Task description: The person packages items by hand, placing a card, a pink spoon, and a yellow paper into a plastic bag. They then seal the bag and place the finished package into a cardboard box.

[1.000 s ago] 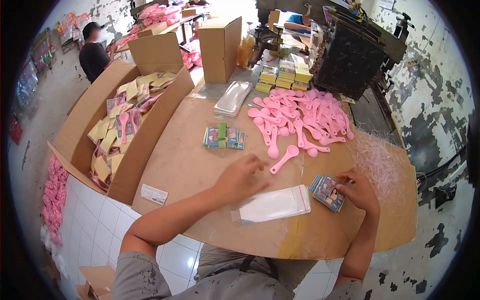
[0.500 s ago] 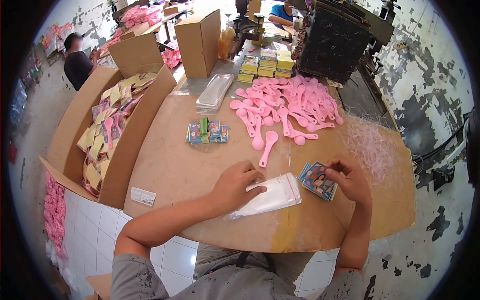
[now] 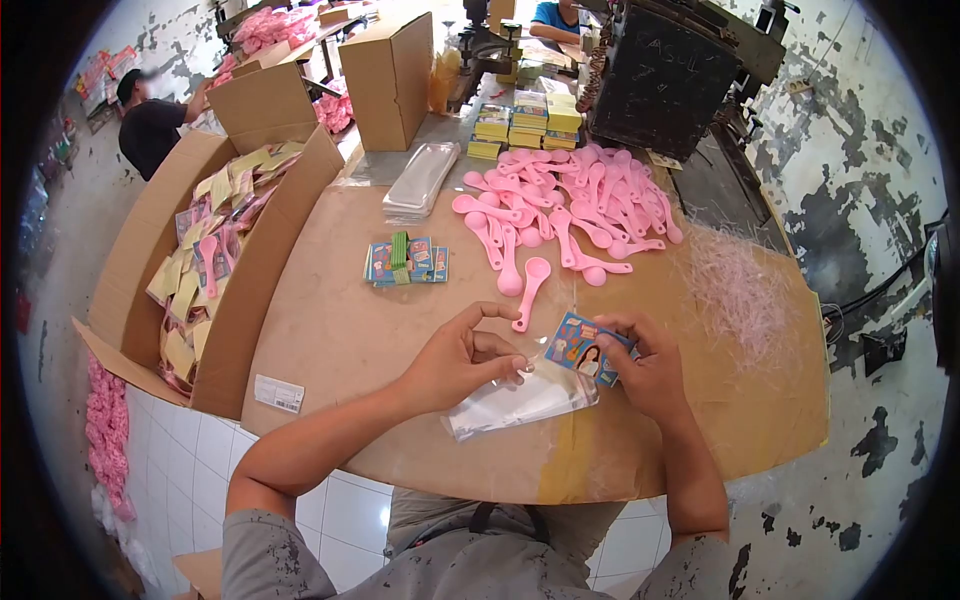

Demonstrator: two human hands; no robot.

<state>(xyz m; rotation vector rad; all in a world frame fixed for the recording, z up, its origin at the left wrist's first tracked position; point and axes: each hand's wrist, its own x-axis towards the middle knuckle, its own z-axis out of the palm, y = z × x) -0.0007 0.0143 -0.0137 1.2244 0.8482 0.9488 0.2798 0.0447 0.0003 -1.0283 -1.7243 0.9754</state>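
Note:
My right hand (image 3: 645, 368) pinches a blue printed card (image 3: 583, 347) above the right end of a stack of clear plastic bags (image 3: 525, 402). Over the left part of that stack is my left hand (image 3: 465, 358), its thumb and fingers curled around the raised film of a bag's opening. A single pink spoon (image 3: 532, 292) lies just beyond my hands, in front of a heap of pink spoons (image 3: 590, 205). Card bundles with a green band (image 3: 401, 258) rest farther left, below a second stack of clear bags (image 3: 422, 182).
An open carton (image 3: 225, 335) of packed items stands left of the cardboard-covered table (image 3: 330, 300). Stacked cards (image 3: 528, 118) and a black machine (image 3: 660, 80) are at the back. Shredded strands (image 3: 740, 300) lie right. Two other people are in the background.
My right hand has moved left, bringing a card from beside the bags to above them. My left hand has lifted slightly, with its fingers at the bag opening.

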